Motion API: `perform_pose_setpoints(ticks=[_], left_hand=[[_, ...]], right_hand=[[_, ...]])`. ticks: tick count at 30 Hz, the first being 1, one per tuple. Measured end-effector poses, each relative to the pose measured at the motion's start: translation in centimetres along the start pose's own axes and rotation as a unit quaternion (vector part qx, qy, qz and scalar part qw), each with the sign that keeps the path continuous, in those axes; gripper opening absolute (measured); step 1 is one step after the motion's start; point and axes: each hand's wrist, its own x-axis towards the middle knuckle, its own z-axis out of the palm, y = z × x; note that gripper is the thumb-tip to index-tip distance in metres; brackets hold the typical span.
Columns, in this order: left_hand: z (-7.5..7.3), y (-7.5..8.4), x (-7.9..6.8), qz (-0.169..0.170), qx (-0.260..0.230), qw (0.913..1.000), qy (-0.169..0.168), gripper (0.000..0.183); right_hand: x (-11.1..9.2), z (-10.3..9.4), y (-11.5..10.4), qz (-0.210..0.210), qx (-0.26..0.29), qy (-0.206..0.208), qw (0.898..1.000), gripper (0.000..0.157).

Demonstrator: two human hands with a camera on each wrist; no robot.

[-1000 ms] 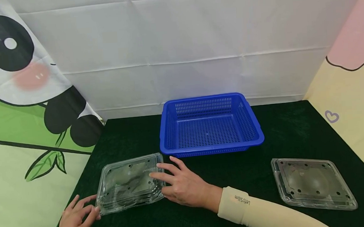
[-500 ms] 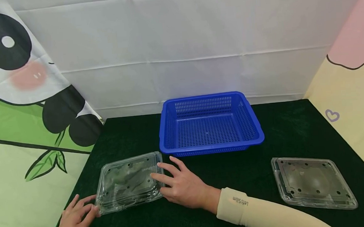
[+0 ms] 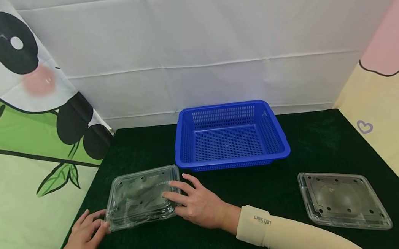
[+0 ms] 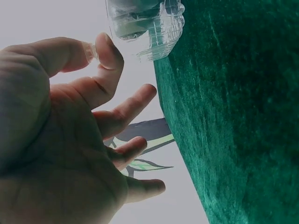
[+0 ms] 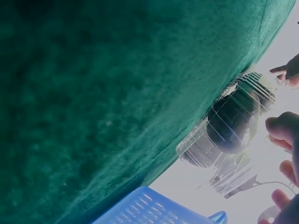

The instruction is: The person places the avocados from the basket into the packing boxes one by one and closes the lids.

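A clear plastic clamshell box (image 3: 140, 198) with small holes in its lid lies at the left of the dark green cloth. Dark, rounded contents show through its side in the right wrist view. My left hand (image 3: 84, 237) is at the box's near left corner. In the left wrist view, its thumb and index finger pinch a small clear piece of plastic by the box's end (image 4: 149, 28). Spread fingers of my right hand (image 3: 199, 204) rest on the right end of the lid. That hand's palm is hidden in the head view.
Behind the box stands a blue perforated basket (image 3: 234, 162) with nothing in it. Another clear plastic box (image 3: 345, 201) lies at the right on the green cloth (image 3: 259, 197). White cloth (image 3: 208, 44) hangs behind, with printed cloths at both sides.
The near left corner of the clamshell box has shifted slightly away from me, with my left hand at it. My right hand stays almost in place. The printed cloth at the left has shifted right.
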Motion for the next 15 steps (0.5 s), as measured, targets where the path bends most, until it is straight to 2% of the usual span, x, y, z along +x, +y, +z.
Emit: perform_pose_setpoints(ticks=[15], left_hand=[[-0.01,-0.11,0.20,-0.040,-0.022,0.9989,-0.012,0.039]], right_hand=[[-0.43,-0.36,0.30,0.016,0.033,0.011,0.999,0.018]])
